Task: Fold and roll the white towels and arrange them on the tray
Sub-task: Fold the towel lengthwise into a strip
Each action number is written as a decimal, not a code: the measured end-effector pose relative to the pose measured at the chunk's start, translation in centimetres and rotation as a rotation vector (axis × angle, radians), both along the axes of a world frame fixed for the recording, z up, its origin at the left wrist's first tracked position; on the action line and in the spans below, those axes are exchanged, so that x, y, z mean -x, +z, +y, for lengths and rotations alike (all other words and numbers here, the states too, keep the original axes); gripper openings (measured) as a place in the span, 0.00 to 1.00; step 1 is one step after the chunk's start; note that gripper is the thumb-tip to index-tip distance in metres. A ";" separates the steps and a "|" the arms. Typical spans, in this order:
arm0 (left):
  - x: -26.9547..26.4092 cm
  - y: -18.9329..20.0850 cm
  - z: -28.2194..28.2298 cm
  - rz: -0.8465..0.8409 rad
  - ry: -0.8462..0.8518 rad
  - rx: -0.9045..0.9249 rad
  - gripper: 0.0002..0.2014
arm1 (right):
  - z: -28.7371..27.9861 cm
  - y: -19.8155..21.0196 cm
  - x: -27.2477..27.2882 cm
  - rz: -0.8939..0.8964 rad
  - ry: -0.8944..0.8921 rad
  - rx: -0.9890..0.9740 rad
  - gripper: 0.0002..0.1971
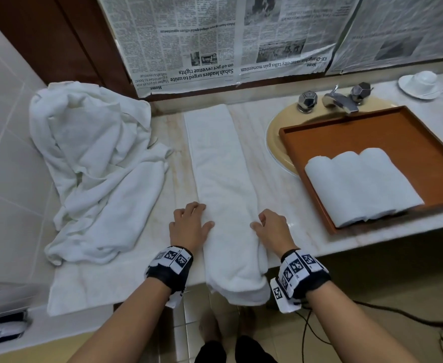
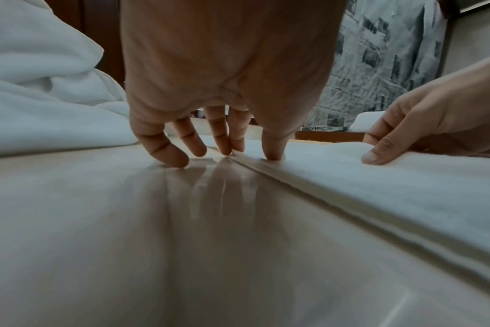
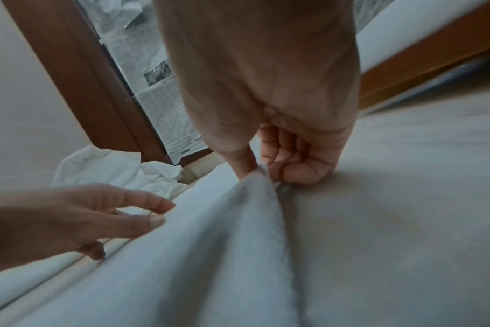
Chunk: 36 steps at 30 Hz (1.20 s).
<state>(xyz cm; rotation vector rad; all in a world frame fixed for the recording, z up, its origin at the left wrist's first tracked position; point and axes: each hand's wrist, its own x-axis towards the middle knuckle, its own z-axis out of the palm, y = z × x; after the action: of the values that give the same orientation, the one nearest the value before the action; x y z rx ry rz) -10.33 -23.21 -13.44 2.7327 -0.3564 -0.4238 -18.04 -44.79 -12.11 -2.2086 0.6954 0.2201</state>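
Observation:
A long white towel (image 1: 223,174), folded into a narrow strip, lies on the marble counter (image 1: 257,142), and its near end hangs over the front edge. My left hand (image 1: 191,224) is at its left edge. The fingertips touch the counter and the thumb presses on the towel (image 2: 378,194). My right hand (image 1: 267,224) pinches the right edge, lifting a ridge of towel (image 3: 210,254) between thumb and curled fingers (image 3: 294,168). To the right an orange-brown tray (image 1: 398,121) holds three rolled white towels (image 1: 364,184) side by side.
A heap of loose white towels (image 1: 92,158) fills the counter's left side, and another lies flat at the front left (image 1: 79,284). The tray sits over a beige sink (image 1: 275,137) with a chrome faucet (image 1: 341,99). A cup and saucer (image 1: 422,82) stand far right. Newspaper (image 1: 215,43) covers the back wall.

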 end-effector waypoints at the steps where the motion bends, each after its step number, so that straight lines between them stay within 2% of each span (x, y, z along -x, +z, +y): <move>1: -0.7 0.1 -0.2 0.004 0.010 -0.018 0.28 | -0.2 0.2 -0.7 -0.007 0.012 0.009 0.11; 8: -7.3 0.6 -2.7 0.015 0.068 -0.047 0.27 | -1.7 0.5 -7.5 -0.036 0.071 0.044 0.11; 12: -9.6 1.0 -2.9 0.042 0.070 -0.066 0.30 | -3.0 0.9 -9.2 -0.006 0.056 -0.048 0.16; 14: -8.5 1.4 -2.6 0.043 0.094 0.031 0.31 | -3.7 1.6 -8.2 0.036 0.084 -0.083 0.19; 17: -4.2 1.9 -1.6 0.063 0.098 0.171 0.29 | -4.0 2.3 -4.6 0.126 0.181 -0.051 0.16; 20: 0.8 2.3 -0.4 0.158 0.165 0.227 0.28 | -3.2 2.5 -0.7 0.199 0.257 -0.030 0.13; 23: 4.0 1.6 0.1 0.224 0.189 0.277 0.29 | -1.9 2.2 1.6 0.186 0.249 -0.052 0.11; 27: 5.2 0.4 -0.1 0.141 0.208 0.305 0.27 | -0.2 1.5 2.4 0.140 0.241 -0.054 0.09; 30: 5.6 0.9 -0.5 0.091 0.269 0.363 0.25 | 0.4 1.5 2.3 0.122 0.175 -0.078 0.09; 34: 6.5 1.7 -0.9 0.178 0.297 0.435 0.40 | 0.8 1.1 2.6 0.091 0.138 -0.070 0.12; 36: 6.7 1.8 -0.9 0.229 0.291 0.509 0.43 | 0.8 1.0 2.9 0.074 0.121 -0.084 0.12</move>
<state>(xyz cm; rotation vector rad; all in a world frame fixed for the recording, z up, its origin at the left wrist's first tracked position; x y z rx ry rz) -17.02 -24.10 -11.62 2.1681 0.0019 -0.4820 -20.94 -43.98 -11.11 -2.1725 0.5823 0.3871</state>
